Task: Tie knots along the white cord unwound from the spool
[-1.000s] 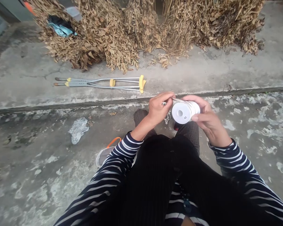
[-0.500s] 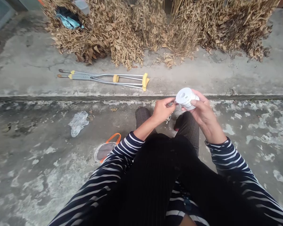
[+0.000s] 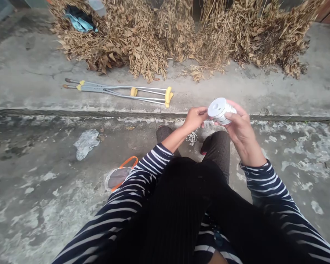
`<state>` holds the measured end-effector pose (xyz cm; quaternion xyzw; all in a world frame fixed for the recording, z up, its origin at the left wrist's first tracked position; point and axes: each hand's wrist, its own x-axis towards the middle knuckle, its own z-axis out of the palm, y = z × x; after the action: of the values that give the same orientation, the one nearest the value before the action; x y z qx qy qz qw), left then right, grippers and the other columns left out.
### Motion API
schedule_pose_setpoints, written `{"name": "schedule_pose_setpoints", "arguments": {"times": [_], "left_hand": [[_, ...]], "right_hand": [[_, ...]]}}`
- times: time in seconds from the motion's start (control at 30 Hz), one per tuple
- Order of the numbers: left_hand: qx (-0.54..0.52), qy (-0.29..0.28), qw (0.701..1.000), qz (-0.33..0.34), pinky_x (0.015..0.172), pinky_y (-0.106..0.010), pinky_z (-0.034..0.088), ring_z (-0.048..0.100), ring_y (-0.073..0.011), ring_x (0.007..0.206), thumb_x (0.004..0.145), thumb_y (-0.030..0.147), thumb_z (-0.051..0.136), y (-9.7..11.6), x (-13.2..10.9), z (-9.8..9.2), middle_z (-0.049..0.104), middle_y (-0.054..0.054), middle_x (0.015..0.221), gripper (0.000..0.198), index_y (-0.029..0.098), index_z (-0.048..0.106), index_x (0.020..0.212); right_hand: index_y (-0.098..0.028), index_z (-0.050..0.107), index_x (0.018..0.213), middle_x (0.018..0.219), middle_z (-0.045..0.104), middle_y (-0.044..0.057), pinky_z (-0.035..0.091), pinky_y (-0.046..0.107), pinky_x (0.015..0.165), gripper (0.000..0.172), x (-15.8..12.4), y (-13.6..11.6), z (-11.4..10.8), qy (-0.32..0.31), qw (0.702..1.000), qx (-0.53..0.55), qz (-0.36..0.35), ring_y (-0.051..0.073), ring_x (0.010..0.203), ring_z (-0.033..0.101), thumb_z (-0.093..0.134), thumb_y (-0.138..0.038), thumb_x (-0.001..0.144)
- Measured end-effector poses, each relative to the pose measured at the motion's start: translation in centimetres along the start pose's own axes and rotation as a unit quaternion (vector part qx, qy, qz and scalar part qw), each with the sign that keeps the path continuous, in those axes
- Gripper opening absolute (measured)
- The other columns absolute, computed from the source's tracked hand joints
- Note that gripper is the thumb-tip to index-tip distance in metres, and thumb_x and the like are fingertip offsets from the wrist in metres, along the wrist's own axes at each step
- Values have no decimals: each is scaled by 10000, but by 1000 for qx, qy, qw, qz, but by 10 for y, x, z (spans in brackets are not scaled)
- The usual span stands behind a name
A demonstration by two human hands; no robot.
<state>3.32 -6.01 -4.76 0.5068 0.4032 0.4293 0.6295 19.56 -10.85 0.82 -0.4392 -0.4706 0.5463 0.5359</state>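
Observation:
My right hand (image 3: 238, 124) is wrapped round a white spool (image 3: 217, 107), which is tilted so its round end with a centre hole and a small dark mark faces up. Thin dark lines run round the spool's side. Close against its left edge is my left hand (image 3: 195, 119), fingers bent and pinched together; whatever they hold is too small to make out. Below, on the ground between my feet, lies a loose tangle of white string (image 3: 191, 138). I cannot see whether it joins the spool.
A pair of crutches (image 3: 118, 90) with yellow pads lies on the concrete ledge (image 3: 30, 99). Dry leafy stalks (image 3: 148, 47) are heaped behind, with a blue and black cloth (image 3: 81, 22) on them. A clear plastic bag (image 3: 86, 143) and an orange-handled mesh bag (image 3: 118, 178) lie at left.
Both hands have shifted slightly right, and the spool has moved a little right and up with my right hand. More of the string tangle shows on the ground.

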Motion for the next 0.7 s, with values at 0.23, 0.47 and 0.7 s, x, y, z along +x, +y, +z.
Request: {"name": "schedule_pose_setpoints", "arguments": {"times": [0.23,0.47,0.7], "left_hand": [[-45,-25,998,-41,497,-149,481,711,-138,773,836,77,636,-10,-13,8,752,-69,855,104,92,736,865],[-42,-29,998,-35,490,-153,478,696,-131,752,826,80,627,-8,-16,9,743,-61,843,143,97,754,890],[17,-10,998,-52,458,-160,436,646,-100,636,801,72,621,1,-34,10,751,-51,805,161,93,774,847]], "right_hand": [[-265,715,1137,1065,735,43,663,414,714,467,9,7,-14,82,996,-11,12,224,860,706,835,-392,705],[-309,699,1184,1116,709,32,649,441,747,475,13,19,-15,98,990,-81,-69,231,914,690,825,-450,748],[-239,717,1098,1063,704,52,618,402,799,454,22,47,-16,159,954,-201,-156,228,949,669,865,-381,693]]}}
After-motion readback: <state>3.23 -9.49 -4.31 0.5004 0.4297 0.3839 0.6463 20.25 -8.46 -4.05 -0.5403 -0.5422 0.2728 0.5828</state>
